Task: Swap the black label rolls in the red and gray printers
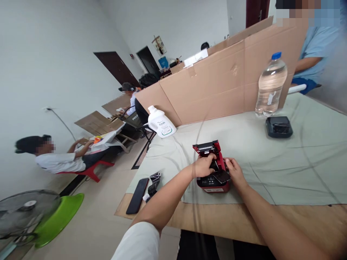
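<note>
A red and black label printer (214, 186) stands on the cloth in front of me with its lid raised and its inside exposed. My left hand (204, 166) reaches over its left side, fingers bent down into the open compartment; whatever lies under the fingertips is hidden. At the printer's right side, my right hand (235, 171) has its thumb and fingers closed at the edge of the red casing. A dark flap (221, 176) tilts over the front of the printer between the two hands.
Left of the printer lie a black phone (137, 195) and a black ribbon roll (153, 187). A white jug (161, 122), a water bottle (271, 86) and a black case (279, 127) stand farther back, before a cardboard partition (211, 85). Other people sit beyond the table.
</note>
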The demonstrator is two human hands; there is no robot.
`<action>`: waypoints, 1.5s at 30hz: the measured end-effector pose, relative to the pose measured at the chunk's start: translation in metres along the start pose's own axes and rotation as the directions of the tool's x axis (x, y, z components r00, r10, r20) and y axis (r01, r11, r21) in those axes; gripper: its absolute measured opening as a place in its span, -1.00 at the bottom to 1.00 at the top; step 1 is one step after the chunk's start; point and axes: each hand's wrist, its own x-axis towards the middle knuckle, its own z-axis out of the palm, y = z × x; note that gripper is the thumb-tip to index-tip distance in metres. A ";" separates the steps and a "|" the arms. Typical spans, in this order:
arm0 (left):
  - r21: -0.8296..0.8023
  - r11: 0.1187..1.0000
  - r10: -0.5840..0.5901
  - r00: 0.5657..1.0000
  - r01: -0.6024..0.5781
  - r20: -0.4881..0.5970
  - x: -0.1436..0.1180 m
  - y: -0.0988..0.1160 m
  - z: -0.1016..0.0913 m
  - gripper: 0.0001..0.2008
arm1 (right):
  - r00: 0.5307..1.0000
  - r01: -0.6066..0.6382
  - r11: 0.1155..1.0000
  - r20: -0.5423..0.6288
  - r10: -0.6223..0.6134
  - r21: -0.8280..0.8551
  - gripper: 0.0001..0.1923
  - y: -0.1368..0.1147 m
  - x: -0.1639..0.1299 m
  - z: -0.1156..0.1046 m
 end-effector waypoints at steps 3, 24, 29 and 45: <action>-0.008 1.000 -0.024 0.999 0.024 -0.024 0.003 -0.003 0.003 -0.54 | 1.000 0.011 1.000 0.000 -0.011 -0.003 -0.44 0.000 0.000 0.001; -0.045 0.981 0.187 0.982 -0.186 0.016 -0.011 -0.013 -0.010 -0.46 | 0.589 0.783 0.588 0.545 -0.597 -0.201 -0.63 -0.045 -0.028 -0.009; -0.051 0.981 0.190 0.982 -0.189 0.021 -0.015 -0.018 -0.008 -0.46 | 0.534 0.826 0.528 0.574 -0.621 -0.197 -0.51 -0.048 -0.032 -0.006; 0.106 0.953 0.295 0.946 -0.283 -0.135 -0.002 -0.030 0.001 -0.57 | 0.485 0.864 0.465 0.575 -0.659 -0.195 -0.54 -0.049 -0.033 -0.005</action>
